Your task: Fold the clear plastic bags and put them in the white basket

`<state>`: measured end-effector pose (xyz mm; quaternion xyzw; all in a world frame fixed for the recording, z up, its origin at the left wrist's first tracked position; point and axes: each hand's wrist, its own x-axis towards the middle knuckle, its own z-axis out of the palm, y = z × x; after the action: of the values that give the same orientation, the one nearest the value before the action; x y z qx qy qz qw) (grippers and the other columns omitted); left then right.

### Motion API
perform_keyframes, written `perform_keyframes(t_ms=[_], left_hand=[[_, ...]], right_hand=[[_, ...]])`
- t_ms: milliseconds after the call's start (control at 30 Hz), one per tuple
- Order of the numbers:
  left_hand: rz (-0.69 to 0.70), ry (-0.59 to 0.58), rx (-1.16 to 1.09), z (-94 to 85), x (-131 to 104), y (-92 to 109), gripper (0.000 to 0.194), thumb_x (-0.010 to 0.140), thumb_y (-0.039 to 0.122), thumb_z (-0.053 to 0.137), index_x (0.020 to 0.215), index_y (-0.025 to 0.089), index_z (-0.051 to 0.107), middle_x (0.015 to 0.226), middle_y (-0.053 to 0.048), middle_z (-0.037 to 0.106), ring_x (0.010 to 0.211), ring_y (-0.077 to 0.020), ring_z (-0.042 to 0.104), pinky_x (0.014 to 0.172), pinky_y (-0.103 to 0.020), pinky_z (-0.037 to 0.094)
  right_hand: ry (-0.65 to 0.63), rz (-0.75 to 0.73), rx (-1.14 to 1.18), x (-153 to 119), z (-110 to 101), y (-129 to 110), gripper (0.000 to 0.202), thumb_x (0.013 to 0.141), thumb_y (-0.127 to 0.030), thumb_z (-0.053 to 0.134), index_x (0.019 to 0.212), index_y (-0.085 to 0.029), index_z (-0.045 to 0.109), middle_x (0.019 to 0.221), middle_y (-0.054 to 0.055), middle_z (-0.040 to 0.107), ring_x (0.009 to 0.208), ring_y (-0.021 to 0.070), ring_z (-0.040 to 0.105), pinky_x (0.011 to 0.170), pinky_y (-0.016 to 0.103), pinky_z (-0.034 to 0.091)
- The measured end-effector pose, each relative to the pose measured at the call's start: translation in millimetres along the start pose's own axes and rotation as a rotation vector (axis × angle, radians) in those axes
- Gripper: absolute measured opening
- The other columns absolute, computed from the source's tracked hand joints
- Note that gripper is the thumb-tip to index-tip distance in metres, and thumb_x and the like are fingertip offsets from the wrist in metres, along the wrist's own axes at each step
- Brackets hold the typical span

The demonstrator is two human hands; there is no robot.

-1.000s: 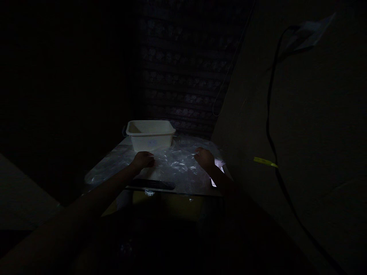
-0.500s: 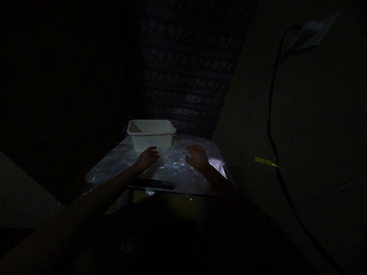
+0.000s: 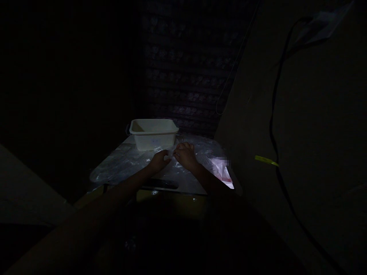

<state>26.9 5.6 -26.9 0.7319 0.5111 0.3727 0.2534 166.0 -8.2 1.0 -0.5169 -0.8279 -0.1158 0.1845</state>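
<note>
Over the middle of a small table (image 3: 122, 162), my left hand (image 3: 159, 160) and my right hand (image 3: 185, 154) are close together with fingertips pinched. Between them is a thin piece of clear plastic (image 3: 170, 153), dim and hard to make out. More clear, crinkled plastic (image 3: 107, 170) lies spread on the tabletop. Just behind my hands stands a white rectangular tub (image 3: 155, 140); its inside is mostly hidden.
A bright white and pinkish packet (image 3: 222, 172) lies at the table's right edge. A black cable (image 3: 272, 126) with a yellow tag (image 3: 266, 160) hangs along the right wall. Dark patterned curtain (image 3: 183, 84) behind.
My hands have come together from apart, and their fingers have closed on the clear plastic. The view has shifted slightly, and more of the bright packet shows.
</note>
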Motion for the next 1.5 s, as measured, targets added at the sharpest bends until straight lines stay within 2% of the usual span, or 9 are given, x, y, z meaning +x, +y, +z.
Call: perform_keyframes(t_ms=[100, 300, 433, 567, 833, 1067, 1300, 1367, 1500], left_hand=[[0.011, 0.055, 0.098, 0.7, 4.4, 2.5, 0.011, 0.059, 0.022, 0.048, 0.062, 0.017, 0.057, 0.073, -0.005, 0.06, 0.074, -0.0188, 0.052, 0.072, -0.027, 0.035], [0.036, 0.092, 0.195, -4.0, 8.4, 5.8, 0.019, 0.064, 0.026, 0.042, 0.064, 0.015, 0.058, 0.071, -0.007, 0.061, 0.068, -0.0182, 0.053, 0.064, -0.025, 0.036], [-0.001, 0.104, 0.133, -4.4, 10.1, 4.8, 0.014, 0.06, 0.021, 0.046, 0.063, 0.017, 0.059, 0.069, -0.005, 0.061, 0.067, -0.0172, 0.054, 0.064, -0.024, 0.036], [-0.062, 0.098, 0.045, -3.9, 11.0, 4.2, 0.012, 0.059, 0.023, 0.048, 0.059, 0.017, 0.058, 0.065, -0.003, 0.061, 0.065, -0.0164, 0.054, 0.062, -0.024, 0.037], [-0.118, 0.085, -0.147, -4.2, 10.5, 2.9, 0.02, 0.062, 0.026, 0.041, 0.055, 0.014, 0.056, 0.059, -0.004, 0.06, 0.054, -0.0128, 0.051, 0.054, -0.023, 0.037], [-0.108, 0.081, -0.065, -8.8, 7.5, 4.0, 0.023, 0.061, 0.031, 0.043, 0.049, 0.015, 0.054, 0.054, -0.004, 0.059, 0.056, -0.0141, 0.052, 0.053, -0.023, 0.035], [-0.058, 0.013, 0.014, -5.9, 9.1, -0.4, 0.025, 0.063, 0.03, 0.041, 0.048, 0.016, 0.054, 0.047, -0.001, 0.056, 0.05, -0.012, 0.049, 0.049, -0.021, 0.034], [-0.064, 0.007, 0.041, -5.0, 9.1, -2.0, 0.026, 0.064, 0.031, 0.039, 0.049, 0.016, 0.054, 0.046, -0.001, 0.055, 0.048, -0.0115, 0.049, 0.048, -0.021, 0.033], [-0.091, 0.034, 0.081, -6.4, 9.4, -5.0, 0.028, 0.065, 0.034, 0.039, 0.05, 0.015, 0.053, 0.047, -0.001, 0.055, 0.045, -0.0107, 0.048, 0.045, -0.021, 0.033]], right_hand=[[0.004, 0.008, 0.017, 4.0, 0.5, 0.0, 0.022, 0.073, -0.03, 0.037, 0.078, -0.021, 0.057, 0.094, 0.005, 0.048, 0.092, 0.0189, 0.032, 0.075, 0.034, 0.021], [0.036, 0.04, 0.044, 3.0, 1.3, 0.8, 0.023, 0.073, -0.028, 0.035, 0.076, -0.019, 0.056, 0.088, 0.004, 0.051, 0.088, 0.0176, 0.036, 0.075, 0.033, 0.022], [0.022, 0.097, 0.043, 0.2, -0.7, 2.6, 0.022, 0.073, -0.026, 0.035, 0.08, -0.02, 0.055, 0.089, 0.005, 0.052, 0.089, 0.0173, 0.038, 0.075, 0.032, 0.023], [-0.004, 0.238, 0.034, -3.1, -2.1, 6.2, 0.024, 0.073, -0.025, 0.034, 0.088, -0.019, 0.052, 0.09, 0.006, 0.053, 0.087, 0.0177, 0.042, 0.076, 0.033, 0.024], [-0.093, 0.418, 0.028, -8.2, -2.9, 12.9, 0.033, 0.071, -0.037, 0.034, 0.089, -0.016, 0.051, 0.076, 0.009, 0.059, 0.077, 0.021, 0.051, 0.073, 0.038, 0.028], [-0.069, 0.55, 0.395, -1.5, 8.0, 21.5, 0.027, 0.065, -0.034, 0.042, 0.086, -0.021, 0.051, 0.072, 0.001, 0.058, 0.07, 0.0145, 0.053, 0.068, 0.03, 0.035], [-0.012, 0.447, 0.945, 1.0, 20.6, 23.5, 0.03, 0.056, -0.011, 0.044, 0.086, -0.015, 0.048, 0.063, -0.001, 0.054, 0.056, 0.0096, 0.05, 0.051, 0.021, 0.038], [0.022, 0.407, 1.005, 1.2, 22.1, 24.3, 0.033, 0.054, -0.005, 0.041, 0.084, -0.015, 0.048, 0.06, -0.002, 0.053, 0.055, 0.0091, 0.05, 0.052, 0.021, 0.039], [0.101, 0.358, 0.946, 0.1, 23.4, 27.9, 0.039, 0.051, 0.0, 0.035, 0.085, -0.016, 0.048, 0.059, -0.003, 0.052, 0.057, 0.009, 0.049, 0.055, 0.021, 0.039]])
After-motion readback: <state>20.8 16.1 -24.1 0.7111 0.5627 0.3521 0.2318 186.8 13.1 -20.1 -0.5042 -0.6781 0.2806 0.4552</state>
